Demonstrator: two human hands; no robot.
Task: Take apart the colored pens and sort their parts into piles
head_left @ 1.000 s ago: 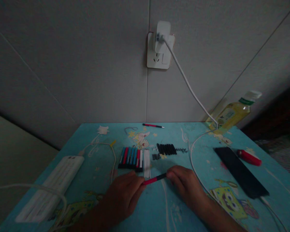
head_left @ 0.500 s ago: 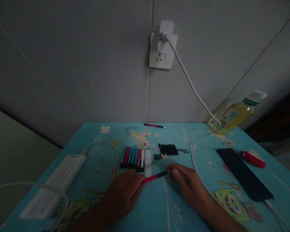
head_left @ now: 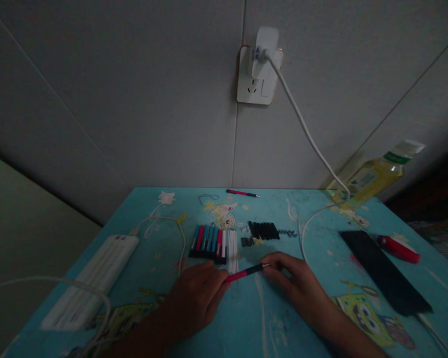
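Between my hands lies a red and black pen [head_left: 242,273], tilted slightly up to the right. My left hand [head_left: 199,291] is closed around its red end. The thumb and fingers of my right hand [head_left: 289,271] pinch at the pen's tip; whether a small tip part is between them I cannot tell. Just beyond are a row of blue, red and white pen barrels [head_left: 209,239], several white refills [head_left: 232,251], black grip sleeves [head_left: 264,230], small dark springs [head_left: 286,232] and small dark pieces [head_left: 247,241]. Another red and black pen [head_left: 242,193] rests near the wall.
A white power strip [head_left: 93,281] is at the left with cables around it. On the right are a dark phone-like slab [head_left: 384,271], a red-handled object [head_left: 398,248] and a bottle of yellow liquid [head_left: 375,179]. A white cable [head_left: 302,119] hangs from the wall socket [head_left: 259,89].
The view has shifted slightly, so everything appears a little further right. Both hands keep their hold on the pen, with hardly any visible movement.
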